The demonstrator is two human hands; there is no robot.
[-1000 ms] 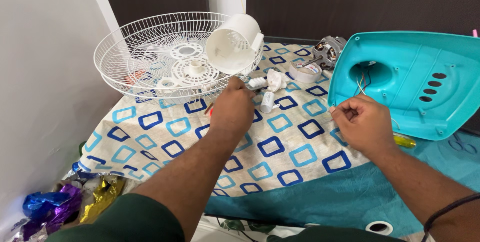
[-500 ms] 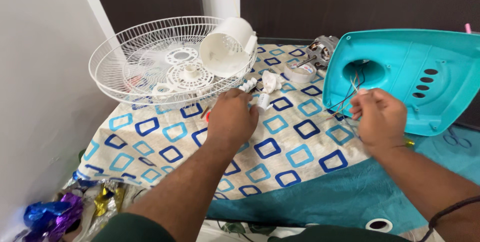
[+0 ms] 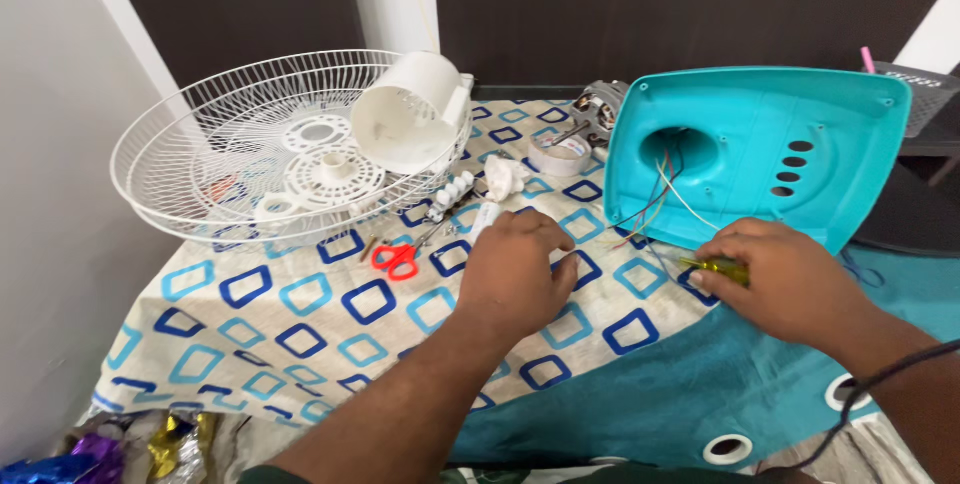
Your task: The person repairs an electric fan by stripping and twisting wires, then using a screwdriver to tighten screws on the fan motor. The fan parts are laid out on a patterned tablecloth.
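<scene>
Right hand (image 3: 795, 284): fingers closed around a yellow-green screwdriver (image 3: 722, 268), kept beside the loose wires (image 3: 655, 206) trailing from the upended teal fan housing (image 3: 760, 149). Left hand (image 3: 515, 274): laid palm-down on the patterned cloth (image 3: 300, 334) over the counter, fingers curled, apparently pinning something small, though nothing can be seen beneath. Red scissors (image 3: 398, 258) and wire fan guard (image 3: 270, 144) are set aside at the left.
</scene>
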